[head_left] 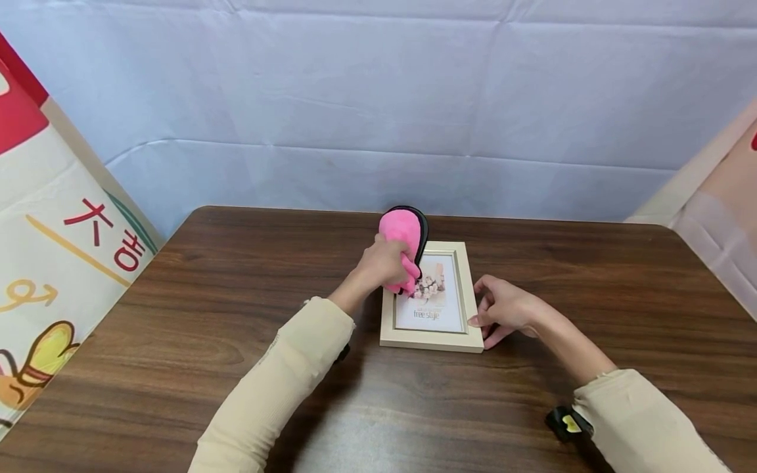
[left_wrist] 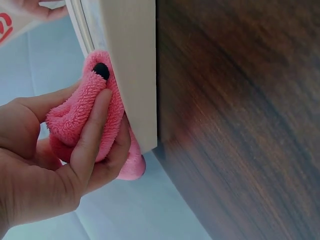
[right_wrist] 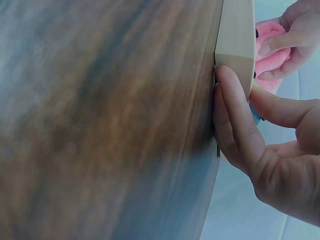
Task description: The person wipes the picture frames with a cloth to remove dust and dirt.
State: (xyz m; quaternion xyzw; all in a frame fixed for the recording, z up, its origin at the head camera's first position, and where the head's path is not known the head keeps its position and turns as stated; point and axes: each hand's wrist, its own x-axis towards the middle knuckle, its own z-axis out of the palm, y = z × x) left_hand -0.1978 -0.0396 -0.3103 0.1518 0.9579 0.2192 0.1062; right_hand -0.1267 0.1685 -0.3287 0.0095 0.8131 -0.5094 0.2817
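Note:
A cream picture frame [head_left: 432,338] lies face up on the brown table, with a flower print and the words "free style" behind its front. My left hand [head_left: 383,263] grips a bunched pink fluffy cloth [head_left: 400,226] with black edging, over the frame's upper left part. In the left wrist view the fingers curl round the cloth [left_wrist: 75,117], which touches the frame's side [left_wrist: 132,75]. At the frame's lower right corner, my right hand [head_left: 508,305] holds the edge. The right wrist view has its thumb on the front and its fingers [right_wrist: 235,110] along the side.
The wooden table [head_left: 177,328] extends to both sides of the frame. Behind its far edge hangs a pale blue-white cloth backdrop [head_left: 367,98]. A printed sheet [head_left: 59,263] with drawings and red characters hangs at the left.

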